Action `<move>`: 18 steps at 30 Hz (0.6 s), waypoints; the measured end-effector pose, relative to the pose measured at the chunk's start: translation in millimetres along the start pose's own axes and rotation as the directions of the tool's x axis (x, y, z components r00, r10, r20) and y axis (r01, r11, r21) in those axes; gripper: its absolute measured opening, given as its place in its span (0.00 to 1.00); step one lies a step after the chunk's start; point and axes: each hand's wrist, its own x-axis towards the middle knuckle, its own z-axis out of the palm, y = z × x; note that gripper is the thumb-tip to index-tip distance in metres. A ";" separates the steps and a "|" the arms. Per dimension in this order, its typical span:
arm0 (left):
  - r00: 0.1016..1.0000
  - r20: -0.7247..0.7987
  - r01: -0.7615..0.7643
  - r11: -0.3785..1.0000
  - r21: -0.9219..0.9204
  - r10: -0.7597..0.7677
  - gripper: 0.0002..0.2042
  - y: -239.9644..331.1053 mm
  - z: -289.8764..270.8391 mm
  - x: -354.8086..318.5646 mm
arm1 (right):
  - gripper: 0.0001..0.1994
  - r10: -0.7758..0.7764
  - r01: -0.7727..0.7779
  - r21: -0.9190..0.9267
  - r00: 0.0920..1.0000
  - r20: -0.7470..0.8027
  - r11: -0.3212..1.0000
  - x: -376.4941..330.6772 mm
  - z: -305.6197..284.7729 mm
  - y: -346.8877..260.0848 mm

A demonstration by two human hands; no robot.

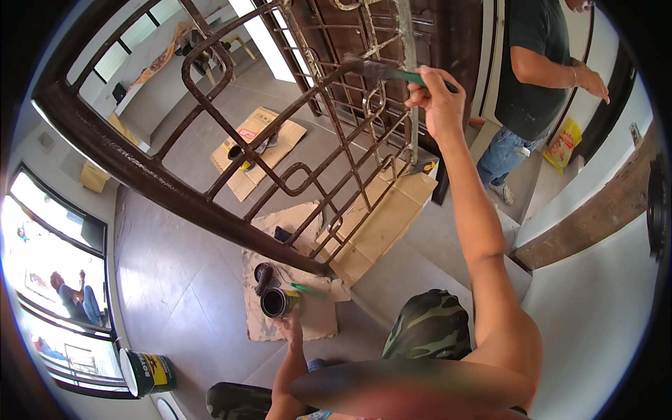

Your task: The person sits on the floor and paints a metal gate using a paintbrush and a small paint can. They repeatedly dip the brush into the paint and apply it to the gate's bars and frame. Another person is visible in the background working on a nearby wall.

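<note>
My right hand (439, 103) is raised and closed round the green handle of a paintbrush (402, 75). The bristles lie against a bar of the dark brown metal grille (308, 91), whose upper right bars look pale and unevenly coated. Low down, my left hand (290, 325) grips the side of an open paint can (275, 304) with dark paint inside. Beside that can, over the cardboard (255, 325), are a dark-headed brush or roller (264, 278) and a green-handled tool (308, 290).
Another cardboard sheet (294, 133) holds an open can (240, 155). A thick brown rail (168, 185) crosses in front of me. Steps (392, 287) lie right of centre. A person in a dark shirt (535, 63) stands at right. A bucket (148, 372) stands lower left.
</note>
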 end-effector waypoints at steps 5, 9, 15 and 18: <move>0.998 0.006 -0.057 0.997 -0.045 0.057 0.44 6.5 -0.3 -4.9 | 0.08 -0.400 0.317 -0.523 0.915 -0.051 0.791 -20.7 12.9 0.0; 1.000 0.024 -0.019 0.998 -0.056 0.020 0.45 7.2 -1.7 -3.0 | 0.07 -0.528 0.542 -0.658 0.812 0.249 0.523 -36.3 36.8 12.3; 0.995 0.055 -0.081 0.988 -0.130 0.089 0.42 -0.9 -1.3 -1.4 | 0.07 -0.612 0.542 -0.712 0.765 0.198 0.447 -35.6 44.1 5.3; 0.993 -0.042 -0.109 0.994 0.009 0.109 0.42 -5.7 -0.4 0.0 | 0.06 -0.550 0.510 -0.687 0.813 0.190 0.518 -27.3 44.3 -3.3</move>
